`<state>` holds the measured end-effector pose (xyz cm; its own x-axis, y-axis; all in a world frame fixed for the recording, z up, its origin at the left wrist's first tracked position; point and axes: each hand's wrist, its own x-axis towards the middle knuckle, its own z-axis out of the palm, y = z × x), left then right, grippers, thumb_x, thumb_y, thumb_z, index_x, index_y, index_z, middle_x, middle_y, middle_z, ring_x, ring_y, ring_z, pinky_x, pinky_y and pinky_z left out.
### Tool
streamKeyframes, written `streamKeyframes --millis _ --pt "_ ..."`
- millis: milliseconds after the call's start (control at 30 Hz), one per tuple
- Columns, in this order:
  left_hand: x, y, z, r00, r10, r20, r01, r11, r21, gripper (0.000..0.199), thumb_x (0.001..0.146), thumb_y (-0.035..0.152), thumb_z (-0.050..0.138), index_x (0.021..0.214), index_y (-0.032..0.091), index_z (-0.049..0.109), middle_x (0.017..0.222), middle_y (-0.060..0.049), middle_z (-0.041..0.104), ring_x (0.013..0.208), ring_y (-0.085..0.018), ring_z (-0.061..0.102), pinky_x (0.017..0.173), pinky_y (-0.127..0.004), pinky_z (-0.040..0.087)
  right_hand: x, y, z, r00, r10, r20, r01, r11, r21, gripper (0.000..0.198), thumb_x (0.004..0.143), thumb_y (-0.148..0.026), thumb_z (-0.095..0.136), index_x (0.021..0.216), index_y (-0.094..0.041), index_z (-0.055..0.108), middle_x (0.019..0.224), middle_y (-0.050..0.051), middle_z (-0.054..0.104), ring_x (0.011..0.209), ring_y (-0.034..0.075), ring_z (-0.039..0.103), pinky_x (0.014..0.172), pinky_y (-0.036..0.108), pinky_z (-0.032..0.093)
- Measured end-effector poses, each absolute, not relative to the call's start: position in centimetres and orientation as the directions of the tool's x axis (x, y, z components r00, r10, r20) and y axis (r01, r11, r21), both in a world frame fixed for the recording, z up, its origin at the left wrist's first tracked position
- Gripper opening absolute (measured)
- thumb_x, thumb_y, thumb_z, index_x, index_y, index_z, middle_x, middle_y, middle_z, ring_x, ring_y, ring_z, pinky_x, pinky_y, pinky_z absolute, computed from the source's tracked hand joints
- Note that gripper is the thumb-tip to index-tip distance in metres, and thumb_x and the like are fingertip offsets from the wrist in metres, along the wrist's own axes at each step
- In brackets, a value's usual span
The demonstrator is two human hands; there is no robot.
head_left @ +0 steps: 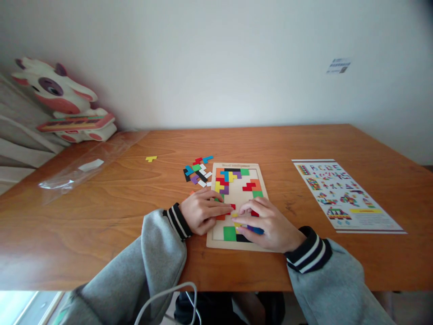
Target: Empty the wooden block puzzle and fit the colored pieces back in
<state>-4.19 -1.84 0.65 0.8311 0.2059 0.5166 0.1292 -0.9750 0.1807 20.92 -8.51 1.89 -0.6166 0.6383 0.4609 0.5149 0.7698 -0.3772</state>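
Observation:
A wooden puzzle board (210, 240) lies flat on the table, partly filled with coloured block pieces. My left hand (202, 210) rests over its left side, index finger stretched out to a small red piece (232, 206). Over the lower right part hovers or rests my right hand (265, 223), its thumb and fingers apart; the fingertips are near a yellow piece (237, 224). A blue piece (256, 230) shows under that hand, largely covered. Below the hands sit a green square piece (229, 234) and a black piece (242, 238). My hands hide several other pieces.
Loose coloured pieces (199, 171) are heaped left of the board, with one yellow piece (151, 159) farther left. A printed pattern sheet (341, 194) lies on the right. A clear plastic bag (111, 151) and a cow-shaped toy keyboard (77, 122) occupy the back left.

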Motion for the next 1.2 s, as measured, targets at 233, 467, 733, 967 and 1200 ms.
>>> streamKeyframes --millis 233,467,733,967,1200 --pt "-4.3 -1.8 1.4 0.827 0.196 0.528 0.159 -0.981 0.114 0.04 0.077 0.013 0.05 0.114 0.018 0.068 0.097 -0.006 0.077 0.09 -0.023 0.065 0.079 -0.039 0.053 21.4 -10.4 1.3 -0.65 0.625 0.433 0.569 0.777 -0.268 0.028 0.092 -0.034 0.061 0.115 -0.021 0.071 0.109 0.012 0.066 0.102 0.024 0.056 0.088 0.043 0.048" --pt "-4.1 -2.1 1.7 0.816 0.223 0.533 0.193 -0.975 0.113 0.031 0.081 0.013 0.053 0.108 0.016 0.069 0.09 -0.006 0.076 0.084 -0.022 0.064 0.075 -0.036 0.055 21.6 -11.0 1.2 -0.638 0.633 0.439 0.589 0.768 -0.252 0.033 0.089 -0.04 0.062 0.114 -0.02 0.07 0.108 0.012 0.068 0.099 0.026 0.059 0.086 0.044 0.051" --pt "-4.1 -2.0 1.4 0.823 0.226 0.521 0.205 -0.974 0.1 0.025 0.085 0.015 0.054 0.104 0.017 0.069 0.09 -0.006 0.076 0.083 -0.021 0.065 0.076 -0.036 0.056 19.9 -13.1 1.6 -0.644 0.625 0.441 0.598 0.771 -0.219 0.045 0.094 -0.037 0.056 0.134 -0.017 0.056 0.129 0.01 0.067 0.117 0.027 0.059 0.099 0.045 0.046" --pt "-3.9 -2.0 1.7 0.82 0.211 0.532 0.199 -0.977 0.082 0.025 0.086 0.014 0.054 0.106 0.017 0.068 0.088 -0.006 0.076 0.08 -0.02 0.065 0.073 -0.036 0.055 19.2 -13.9 1.5 -0.654 0.595 0.468 0.574 0.793 -0.204 0.038 0.094 -0.033 0.057 0.128 -0.015 0.06 0.117 0.006 0.073 0.115 0.025 0.062 0.101 0.046 0.045" --pt "-4.0 -2.0 1.9 0.822 0.194 0.536 0.201 -0.979 0.046 0.024 0.086 0.013 0.054 0.105 0.017 0.068 0.088 -0.006 0.076 0.08 -0.02 0.065 0.073 -0.035 0.055 19.1 -14.5 1.8 -0.6 0.623 0.502 0.59 0.769 -0.248 0.034 0.093 -0.031 0.059 0.124 -0.018 0.062 0.116 0.008 0.073 0.108 0.022 0.067 0.094 0.041 0.052"
